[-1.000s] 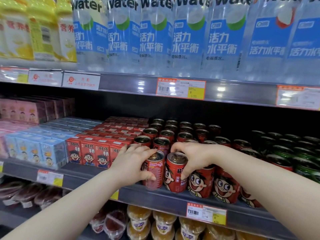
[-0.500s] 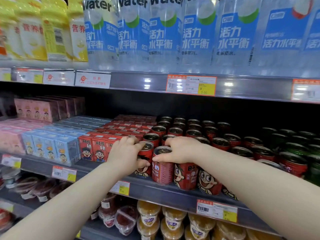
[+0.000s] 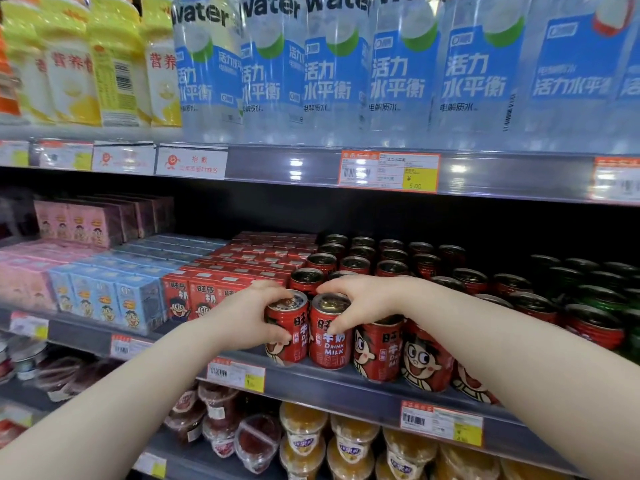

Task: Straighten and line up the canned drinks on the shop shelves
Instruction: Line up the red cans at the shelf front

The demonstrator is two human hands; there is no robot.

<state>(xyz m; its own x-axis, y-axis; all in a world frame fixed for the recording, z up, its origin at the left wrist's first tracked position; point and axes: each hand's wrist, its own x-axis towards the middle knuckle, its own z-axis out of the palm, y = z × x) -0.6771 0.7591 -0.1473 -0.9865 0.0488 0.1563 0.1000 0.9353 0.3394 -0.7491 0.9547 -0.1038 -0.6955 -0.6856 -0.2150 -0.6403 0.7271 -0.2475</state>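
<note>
Cans [image 3: 327, 344] turned, left hand [image 3: 242, 317], right hand [image 3: 360, 303] gripping

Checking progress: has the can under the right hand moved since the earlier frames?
Yes. The can turned on the spot: small print faced out earlier, DRINK MILK now. It stays beside the face-label can.

red milk cans [image 3: 379, 351] | upright | side by side | shelf [image 3: 329, 384] front edge
</note>
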